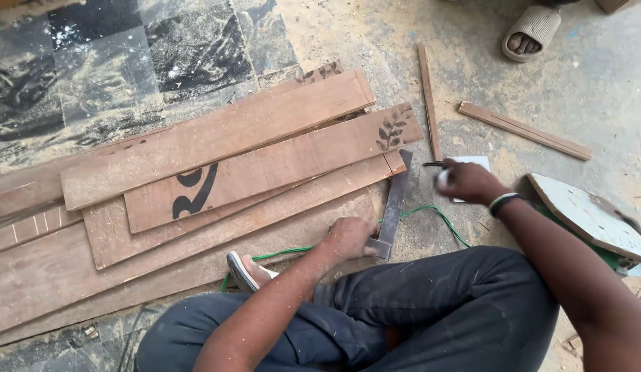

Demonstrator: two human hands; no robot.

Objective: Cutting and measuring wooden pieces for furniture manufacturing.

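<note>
Left hand: the left hand [349, 236] is pressed down on the lower end of the metal square [391, 207], fingers curled over its corner and holding it to the floor, forearm reaching forward past the knee.
Right hand: the right hand [466, 181] hovers near the top of the square, fingers closed round a dark pencil [433, 164] and a small white object; the hand is blurred.
Metal square: lies upright along the right ends of the planks [217, 172], its blade touching the end of the lowest marked board.
Planks: stacked overlapping on the dusty floor [375, 41], two bearing dark painted ornaments.
Containers: cannot tell of any in view.
Edges and room: thin wooden strips [523, 129] lie apart to the right; a green cord [441, 215] runs under the square; a painted board piece [589, 213] sits beside the right forearm; another person's sandalled foot [530, 33] at the top edge.
</note>
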